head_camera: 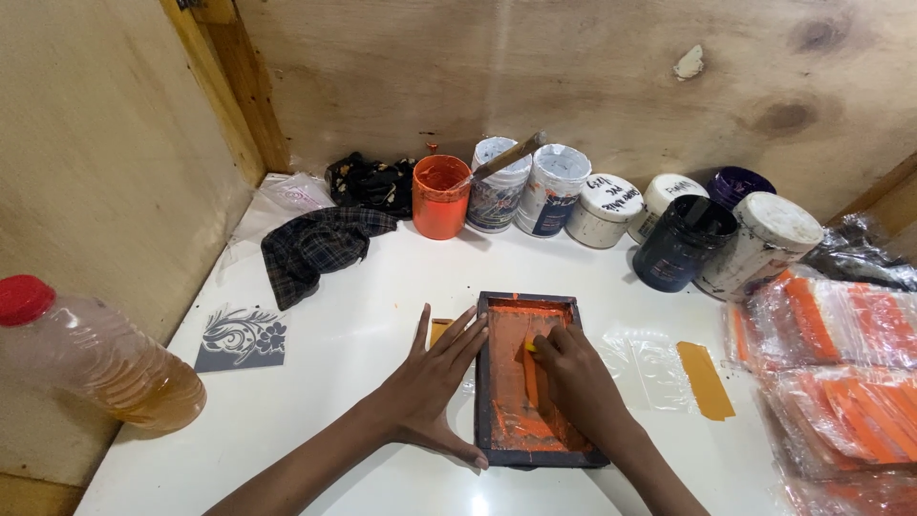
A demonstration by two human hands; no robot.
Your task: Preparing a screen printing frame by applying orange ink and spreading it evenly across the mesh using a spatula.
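Near the table's front edge, the left hand [430, 382], spread flat, is bracing the small dark-framed screen [497, 382] while the right hand [573, 382] is pinching an orange squeegee [530, 368]; even pressure and a steady frame are keeping the print clean.

White table [334, 344], dark frame [484, 382], paint jars [554, 189], checked cloth [315, 247]

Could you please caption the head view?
Left hand steadies dark frame while right hand presses orange-smeared screen.

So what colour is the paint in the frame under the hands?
Orange, smeared across the dark frame under the right hand; the head view shows it.
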